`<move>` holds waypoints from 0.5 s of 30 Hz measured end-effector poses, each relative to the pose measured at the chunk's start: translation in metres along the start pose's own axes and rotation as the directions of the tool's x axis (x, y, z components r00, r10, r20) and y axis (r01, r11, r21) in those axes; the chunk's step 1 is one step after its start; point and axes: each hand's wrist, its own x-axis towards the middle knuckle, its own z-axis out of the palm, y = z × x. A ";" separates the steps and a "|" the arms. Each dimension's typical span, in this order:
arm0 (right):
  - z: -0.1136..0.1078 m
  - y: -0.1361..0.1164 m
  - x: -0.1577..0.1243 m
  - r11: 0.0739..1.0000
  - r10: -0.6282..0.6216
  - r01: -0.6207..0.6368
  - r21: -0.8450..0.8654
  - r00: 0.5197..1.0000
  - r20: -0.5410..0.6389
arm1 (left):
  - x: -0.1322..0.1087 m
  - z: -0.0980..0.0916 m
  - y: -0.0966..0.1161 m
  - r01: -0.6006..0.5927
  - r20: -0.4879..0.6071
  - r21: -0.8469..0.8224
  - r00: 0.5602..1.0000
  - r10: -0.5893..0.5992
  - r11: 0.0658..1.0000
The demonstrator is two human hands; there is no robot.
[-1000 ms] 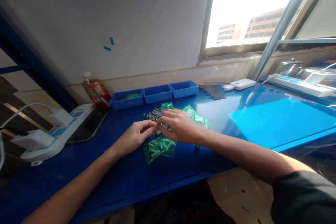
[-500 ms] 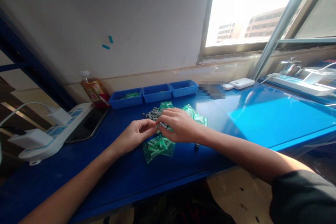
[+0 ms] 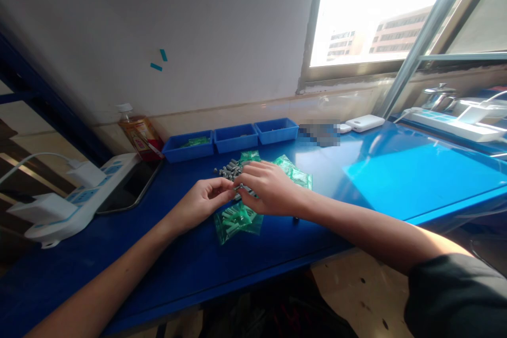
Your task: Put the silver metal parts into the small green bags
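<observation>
My left hand point(image 3: 208, 198) and my right hand point(image 3: 267, 186) meet over the middle of the blue table. Between their pinched fingertips is a small silver metal screw point(image 3: 238, 187), partly covered by the fingers. A pile of small grey metal pieces point(image 3: 228, 170) lies just behind my hands, some of it hidden by them. In front of them sits a green plastic bag with long metal pieces inside point(image 3: 233, 221). More green bags point(image 3: 299, 176) lie beyond my right hand, and another green bag point(image 3: 250, 156) is by the pile.
Three blue bins point(image 3: 235, 138) line the wall. At left are a bottle point(image 3: 138, 134), a phone point(image 3: 129, 190) and a power strip point(image 3: 85, 198) with chargers. A white device point(image 3: 365, 123) and another power strip point(image 3: 447, 124) stand at right. A small dark piece point(image 3: 296, 219) lies beside my right wrist.
The view has shifted very slightly. Both hands keep their pinch on the screw, with hardly any movement.
</observation>
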 end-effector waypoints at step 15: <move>-0.001 0.002 0.000 0.987 0.099 -0.103 0.120 0.994 0.042 | 0.001 0.000 -0.001 -0.016 -0.031 0.035 0.999 0.017 0.999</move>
